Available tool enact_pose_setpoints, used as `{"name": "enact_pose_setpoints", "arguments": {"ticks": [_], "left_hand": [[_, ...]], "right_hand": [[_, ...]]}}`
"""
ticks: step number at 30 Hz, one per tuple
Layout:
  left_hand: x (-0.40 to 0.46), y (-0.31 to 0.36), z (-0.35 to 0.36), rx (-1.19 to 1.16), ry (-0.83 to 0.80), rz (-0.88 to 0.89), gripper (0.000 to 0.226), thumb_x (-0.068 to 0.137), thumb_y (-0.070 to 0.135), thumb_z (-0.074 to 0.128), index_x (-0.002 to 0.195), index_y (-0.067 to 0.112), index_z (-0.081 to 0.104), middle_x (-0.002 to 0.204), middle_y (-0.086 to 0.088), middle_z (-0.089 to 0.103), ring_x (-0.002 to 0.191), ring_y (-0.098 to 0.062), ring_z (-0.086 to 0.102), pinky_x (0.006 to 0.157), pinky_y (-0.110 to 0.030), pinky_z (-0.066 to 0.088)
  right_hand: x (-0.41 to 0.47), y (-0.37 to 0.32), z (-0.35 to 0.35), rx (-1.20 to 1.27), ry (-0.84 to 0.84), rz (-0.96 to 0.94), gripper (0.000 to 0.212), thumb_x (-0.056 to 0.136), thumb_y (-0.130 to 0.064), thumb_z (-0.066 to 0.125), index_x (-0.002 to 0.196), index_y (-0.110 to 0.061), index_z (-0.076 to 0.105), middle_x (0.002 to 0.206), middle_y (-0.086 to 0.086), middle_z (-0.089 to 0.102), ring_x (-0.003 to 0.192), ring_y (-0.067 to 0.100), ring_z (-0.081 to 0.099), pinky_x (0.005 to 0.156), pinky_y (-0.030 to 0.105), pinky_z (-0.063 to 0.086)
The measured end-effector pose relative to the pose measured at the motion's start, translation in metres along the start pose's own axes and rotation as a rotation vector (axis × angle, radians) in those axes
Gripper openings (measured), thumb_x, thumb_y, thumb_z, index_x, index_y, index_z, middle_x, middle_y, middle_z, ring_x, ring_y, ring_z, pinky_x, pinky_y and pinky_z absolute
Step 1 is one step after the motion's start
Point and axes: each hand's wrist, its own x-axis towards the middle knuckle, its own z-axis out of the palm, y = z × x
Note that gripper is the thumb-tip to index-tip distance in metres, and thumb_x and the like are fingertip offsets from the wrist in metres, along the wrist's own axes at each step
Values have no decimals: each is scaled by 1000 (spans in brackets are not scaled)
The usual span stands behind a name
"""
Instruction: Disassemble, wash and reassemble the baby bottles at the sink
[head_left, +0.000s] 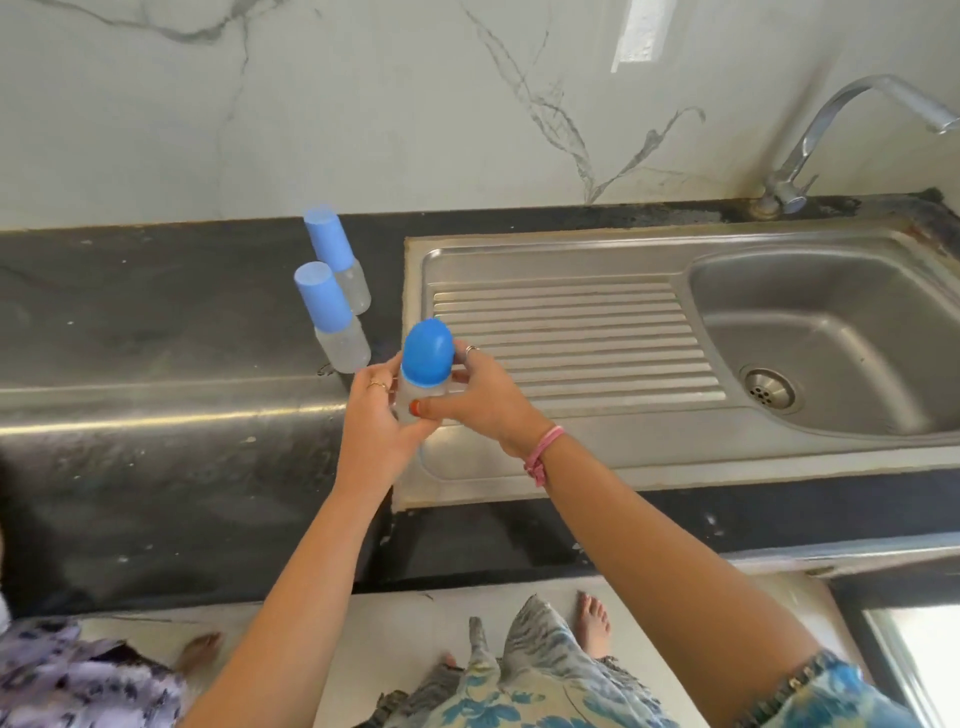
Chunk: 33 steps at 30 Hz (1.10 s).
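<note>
Over the drainboard's near-left corner — both hands clasped one capped bottle (420, 387).
Left hand (376, 415) should have steadied the body while the right hand (480, 397) took the blue cap (427, 354) — gently.

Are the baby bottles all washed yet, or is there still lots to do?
Nothing looks washed yet. No water runs from the tap, and the sink looks dry. In hand: the left hand and right hand hold one capped bottle over the draining board. Left to do: open, wash and rebuild it, then the two capped bottles standing on the counter.
</note>
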Motion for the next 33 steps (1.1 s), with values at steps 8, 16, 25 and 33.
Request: {"name": "enact_pose_setpoints", "arguments": {"ticks": [8,16,25,33], "left_hand": [[-1,-41,-41,36,104,-99,63,75,18,82,129,8,51,122,1,47,102,-9,53,90,-26,48],[-5,-62,-51,-18,142,-153,59,76,15,81,126,6,52,117,1,48,101,-12,55,91,-29,49],[-6,-71,-55,-33,152,-181,56,77,15,80,125,7,52,120,0,48,103,-12,55,92,-28,48],[-4,-72,-52,-20,152,-193,60,79,16,79,130,8,49,129,-8,48,106,-9,50,92,-25,42]], "right_hand": [[21,0,70,44,-21,33,68,75,-9,80,133,-16,46,115,-10,54,100,4,55,89,22,51],[26,-1,94,-24,-71,72,61,81,-15,77,135,-15,47,121,-1,57,110,13,54,96,29,47],[23,-8,108,-16,-43,83,57,83,-12,73,135,-13,48,123,4,58,106,13,54,92,26,44],[22,-9,111,-38,-35,82,57,85,-10,71,135,-12,46,125,7,56,106,12,51,93,26,43]]}}
